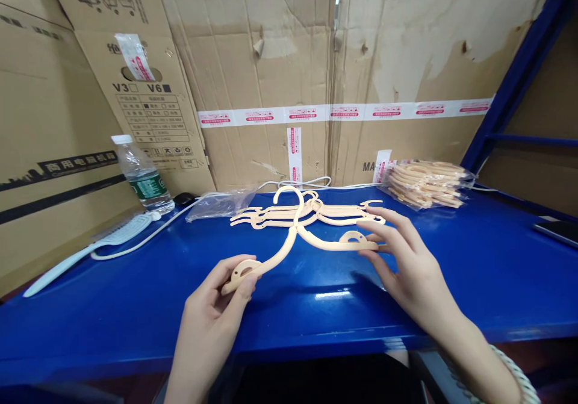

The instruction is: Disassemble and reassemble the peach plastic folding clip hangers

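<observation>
A cream-coloured folding hanger (295, 228) is held up over the front of the blue table, its hook pointing upward and both arms spread outward. My left hand (221, 307) pinches the end of its left arm between thumb and fingers. At the other end, my right hand (406, 265) has the tip of the right arm between its thumb and fingers. Right behind, several more cream hangers (334, 212) lie on the table, overlapping one another and partly hidden by the held one.
The blue table (298, 307) carries a pale hairbrush (103, 241), a water bottle (147, 178) and a crumpled clear bag (221, 204) on the left. A plastic-wrapped bundle of hangers (427, 182) sits back right, a phone (557, 230) at the right edge. Cardboard (271, 49) walls the back.
</observation>
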The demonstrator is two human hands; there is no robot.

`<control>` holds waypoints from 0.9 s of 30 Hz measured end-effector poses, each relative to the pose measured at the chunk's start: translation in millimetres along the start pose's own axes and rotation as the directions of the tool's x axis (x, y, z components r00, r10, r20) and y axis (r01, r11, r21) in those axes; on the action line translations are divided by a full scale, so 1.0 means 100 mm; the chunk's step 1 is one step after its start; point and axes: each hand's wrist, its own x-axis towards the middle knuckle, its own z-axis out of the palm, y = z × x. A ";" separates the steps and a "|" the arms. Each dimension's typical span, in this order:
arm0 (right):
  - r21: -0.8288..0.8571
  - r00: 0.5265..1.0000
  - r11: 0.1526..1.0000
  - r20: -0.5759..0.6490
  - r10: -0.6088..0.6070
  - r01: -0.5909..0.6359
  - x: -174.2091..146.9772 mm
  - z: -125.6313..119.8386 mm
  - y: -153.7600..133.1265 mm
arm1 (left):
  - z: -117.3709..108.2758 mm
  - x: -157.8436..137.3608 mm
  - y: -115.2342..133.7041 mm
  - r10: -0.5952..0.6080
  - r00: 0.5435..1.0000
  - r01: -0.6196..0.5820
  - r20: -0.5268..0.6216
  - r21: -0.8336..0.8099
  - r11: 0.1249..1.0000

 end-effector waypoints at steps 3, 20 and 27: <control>0.231 0.974 0.946 0.051 0.220 -0.226 -0.01 -0.01 0.00 | 0.01 0.00 0.00 0.007 1.000 -0.007 -0.005 -0.034 0.999; 0.766 0.856 0.501 0.121 0.503 -0.403 0.02 0.16 -0.34 | 0.59 -0.13 0.37 -0.036 0.998 0.052 0.048 -0.401 0.914; 0.615 0.936 0.710 0.280 0.212 -0.344 0.00 0.15 -0.42 | 0.62 -0.10 0.29 0.032 0.999 -0.042 -0.034 -0.326 0.945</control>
